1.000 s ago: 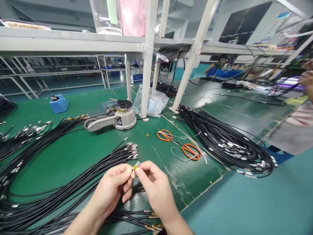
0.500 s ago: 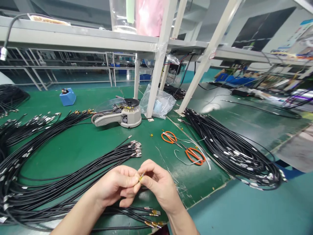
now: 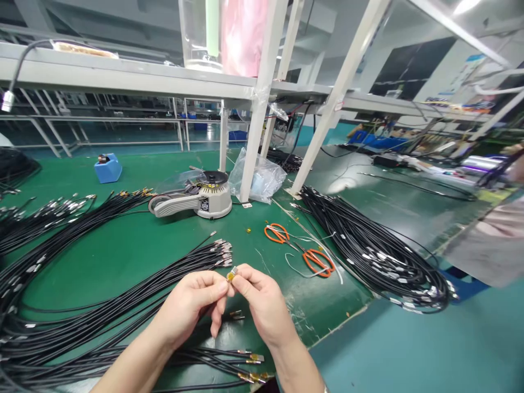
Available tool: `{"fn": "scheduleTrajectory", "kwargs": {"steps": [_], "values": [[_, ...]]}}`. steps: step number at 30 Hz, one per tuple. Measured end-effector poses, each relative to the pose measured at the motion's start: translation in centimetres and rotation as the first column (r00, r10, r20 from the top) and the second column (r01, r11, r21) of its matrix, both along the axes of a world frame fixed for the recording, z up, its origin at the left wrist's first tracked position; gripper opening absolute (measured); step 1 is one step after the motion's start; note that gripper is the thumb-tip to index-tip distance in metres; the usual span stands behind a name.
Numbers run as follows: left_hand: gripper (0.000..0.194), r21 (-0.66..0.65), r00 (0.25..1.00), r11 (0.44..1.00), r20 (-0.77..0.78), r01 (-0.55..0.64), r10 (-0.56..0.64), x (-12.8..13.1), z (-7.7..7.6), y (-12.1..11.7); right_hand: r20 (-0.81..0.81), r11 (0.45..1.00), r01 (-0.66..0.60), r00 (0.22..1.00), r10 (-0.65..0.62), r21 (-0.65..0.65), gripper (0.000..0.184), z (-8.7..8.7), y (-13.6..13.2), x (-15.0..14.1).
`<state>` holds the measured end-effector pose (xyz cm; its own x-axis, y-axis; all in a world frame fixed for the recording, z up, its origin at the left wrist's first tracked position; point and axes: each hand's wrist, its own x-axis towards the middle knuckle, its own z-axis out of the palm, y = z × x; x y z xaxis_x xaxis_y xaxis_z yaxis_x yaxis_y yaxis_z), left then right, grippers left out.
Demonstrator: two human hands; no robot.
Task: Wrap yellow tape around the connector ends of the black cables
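Between my fingertips is a small metal cable connector (image 3: 233, 273) with amber tape around it. My left hand (image 3: 195, 303) is closed, thumb and index finger pinching the connector's lower end; its other fingers curl beneath. My right hand (image 3: 262, 305) grips the taped part from the other side with thumb and fingers. Whatever cable runs from it is mostly hidden by my hands. Just behind lies a bundle of black cables (image 3: 180, 268) with bare metal ends. Below my wrists, other black cables end in amber-taped connectors (image 3: 254, 358).
A grey tape dispenser (image 3: 213, 202) stands at mid-bench, with a blue holder (image 3: 108, 168) to its left. Orange-handled scissors (image 3: 317, 263) lie right of my hands. Farther right sits a coiled cable bundle (image 3: 376, 245). White posts (image 3: 257, 109) hold a shelf; a plastic bag (image 3: 266, 177) rests beside one.
The connector has turned more upright, showing its metal tip and tape above my fingers. My right thumb has shifted along it. The whole view has moved slightly.
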<state>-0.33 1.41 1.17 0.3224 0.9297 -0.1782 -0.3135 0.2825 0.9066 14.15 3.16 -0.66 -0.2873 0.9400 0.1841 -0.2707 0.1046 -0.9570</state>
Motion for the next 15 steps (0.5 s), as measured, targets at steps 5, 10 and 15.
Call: {"fn": "scheduleTrajectory", "kwargs": {"steps": [5,10,15], "values": [[0.027,-0.035,0.997,0.999,0.071,0.004,-0.002,-0.06,-0.20,0.20,-0.031,0.999,-0.027,0.999,0.026,-0.023,0.018,-0.50,0.08,0.40],[0.027,-0.018,0.999,1.000,0.045,-0.002,0.003,0.06,-0.29,0.12,-0.030,1.000,0.001,1.000,-0.001,-0.002,0.017,-0.29,0.08,0.35],[0.029,0.006,1.000,1.000,-0.005,0.002,-0.002,0.10,-0.21,0.09,0.057,0.998,0.065,0.996,-0.065,0.008,0.019,0.41,-0.23,-0.12]]}}
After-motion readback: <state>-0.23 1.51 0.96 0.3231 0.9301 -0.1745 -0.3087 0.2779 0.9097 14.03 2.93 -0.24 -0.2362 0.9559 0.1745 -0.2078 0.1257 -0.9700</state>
